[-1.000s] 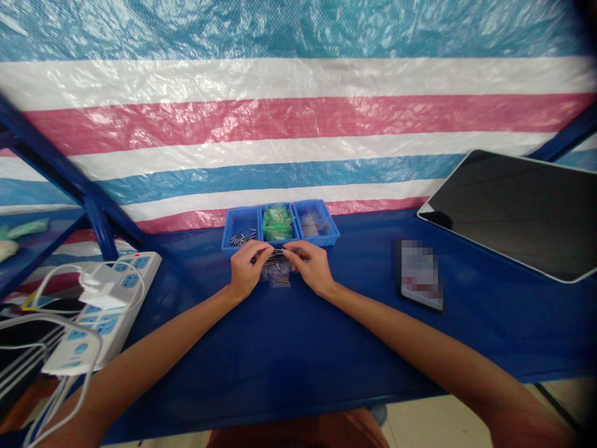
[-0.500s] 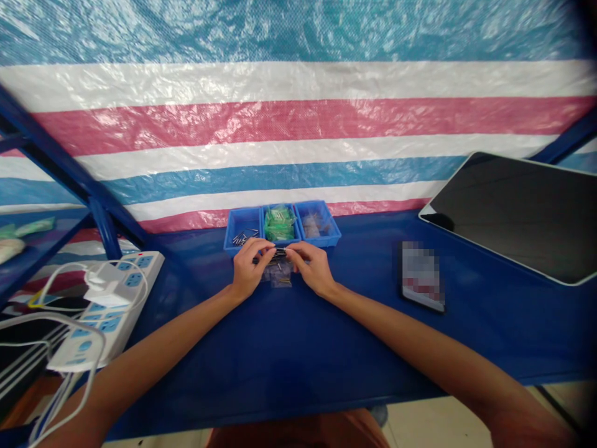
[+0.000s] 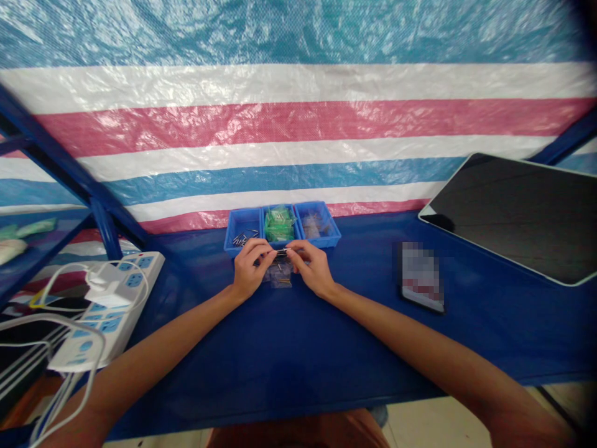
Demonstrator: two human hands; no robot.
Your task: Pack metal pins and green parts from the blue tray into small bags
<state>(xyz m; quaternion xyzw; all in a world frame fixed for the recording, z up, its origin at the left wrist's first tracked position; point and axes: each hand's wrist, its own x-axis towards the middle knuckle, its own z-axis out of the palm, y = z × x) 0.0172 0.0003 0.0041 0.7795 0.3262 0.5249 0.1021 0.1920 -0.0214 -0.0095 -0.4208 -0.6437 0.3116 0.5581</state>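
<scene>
My left hand (image 3: 252, 267) and my right hand (image 3: 313, 267) meet fingertip to fingertip, pinching a thin metal piece (image 3: 282, 251) between them. Beneath the fingers lie small clear plastic bags (image 3: 280, 277) with tiny parts. Just behind stand three joined blue bins: the left bin (image 3: 243, 218) holds loose metal pins (image 3: 244, 238), the middle one holds green bags (image 3: 280, 224), and the right bin (image 3: 332, 239) has clear bags (image 3: 314, 225). The exact shape of the held piece is too small to tell.
A white power strip (image 3: 135, 305) with plugs and cables lies on the left of the blue table (image 3: 289, 348). To the right are a phone (image 3: 421, 277) and a large dark-screened device (image 3: 522, 211). Striped sheeting (image 3: 298, 124) hangs behind.
The hands and the metal piece have shifted very slightly downward in the picture; both pinches persist.
</scene>
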